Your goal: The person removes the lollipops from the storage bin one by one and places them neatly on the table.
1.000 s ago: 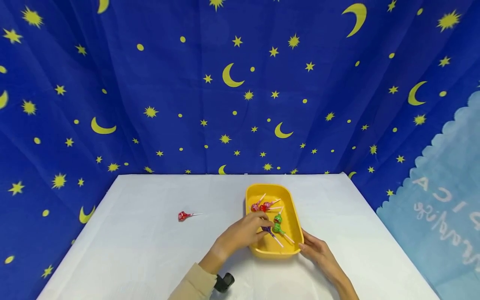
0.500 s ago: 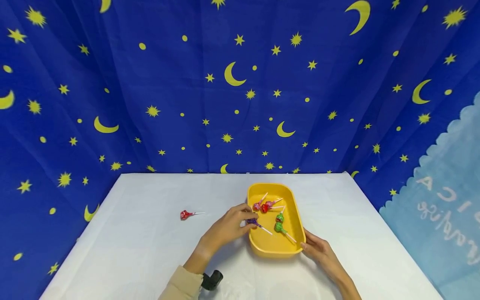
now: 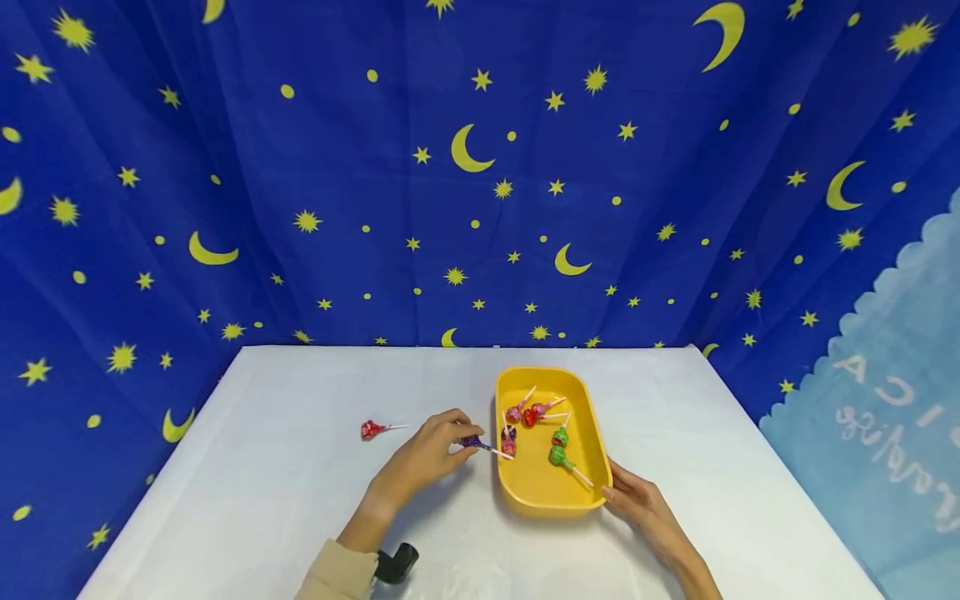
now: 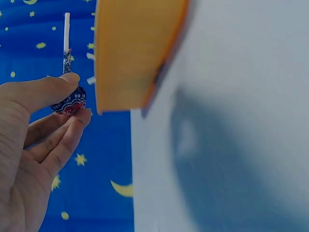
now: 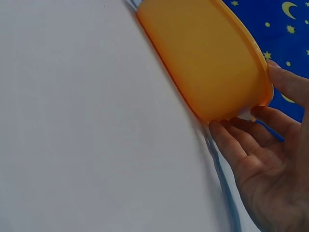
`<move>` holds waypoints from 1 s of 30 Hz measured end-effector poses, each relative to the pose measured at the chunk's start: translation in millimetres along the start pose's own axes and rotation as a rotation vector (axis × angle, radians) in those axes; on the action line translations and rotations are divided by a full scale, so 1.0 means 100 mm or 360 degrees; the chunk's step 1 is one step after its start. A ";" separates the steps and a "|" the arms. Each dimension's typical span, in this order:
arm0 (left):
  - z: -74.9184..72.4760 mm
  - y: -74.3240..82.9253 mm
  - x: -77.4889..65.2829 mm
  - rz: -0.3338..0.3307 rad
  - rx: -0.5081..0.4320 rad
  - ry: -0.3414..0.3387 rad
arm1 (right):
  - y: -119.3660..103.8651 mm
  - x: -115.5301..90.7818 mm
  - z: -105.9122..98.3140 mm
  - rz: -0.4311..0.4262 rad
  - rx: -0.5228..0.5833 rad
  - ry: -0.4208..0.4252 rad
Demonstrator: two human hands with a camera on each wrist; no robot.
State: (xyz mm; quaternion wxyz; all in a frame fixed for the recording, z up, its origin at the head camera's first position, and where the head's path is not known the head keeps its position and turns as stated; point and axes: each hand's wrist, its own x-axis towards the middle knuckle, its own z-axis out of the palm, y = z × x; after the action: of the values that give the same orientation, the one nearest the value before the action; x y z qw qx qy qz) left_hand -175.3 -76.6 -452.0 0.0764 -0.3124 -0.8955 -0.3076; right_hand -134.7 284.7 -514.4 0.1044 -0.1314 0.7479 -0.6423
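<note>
My left hand (image 3: pixel 418 460) pinches a purple-wrapped lollipop (image 3: pixel 471 441) by its head, just outside the left wall of a yellow tray (image 3: pixel 540 494). In the left wrist view the lollipop (image 4: pixel 71 102) sits between thumb and fingertips, its white stick pointing up in that view. My right hand (image 3: pixel 647 515) holds the tray at its near right corner. The right wrist view has the thumb at the rim and the fingers against the outer wall (image 5: pixel 203 63). Inside the tray lie green lollipops (image 3: pixel 557 455), pink and red ones (image 3: pixel 529 416), and more by the left wall (image 3: pixel 509 443).
A single red lollipop (image 3: pixel 371 430) lies on the white table (image 3: pixel 300 500) to the left of my left hand. Blue star-and-moon cloth (image 3: pixel 390 200) hangs behind the table. A black device (image 3: pixel 397 563) sits at my left wrist.
My left hand has lifted the purple lollipop out of the tray and carried it left past the wall, uncovering lollipops at the tray's left side. My right hand stays at the corner.
</note>
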 end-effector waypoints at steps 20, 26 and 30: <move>-0.29 -0.58 -0.53 -0.0190 0.0040 0.0131 | 0.00 -0.01 -0.01 0.0029 0.0021 -0.0017; -0.37 -0.69 -0.65 -0.0242 0.0023 0.0139 | -0.01 0.00 -0.01 -0.0026 0.0078 -0.0048; -0.38 -0.79 -0.72 -0.0285 0.0061 0.0109 | -0.01 0.02 0.00 -0.0073 0.0129 -0.0072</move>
State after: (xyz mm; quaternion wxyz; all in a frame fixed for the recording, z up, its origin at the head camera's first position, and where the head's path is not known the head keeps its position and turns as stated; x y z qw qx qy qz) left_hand -168.1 -184.8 -484.5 0.0851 -0.2187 -0.9224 -0.3066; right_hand -136.1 284.0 -513.8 0.1118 -0.1587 0.7154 -0.6712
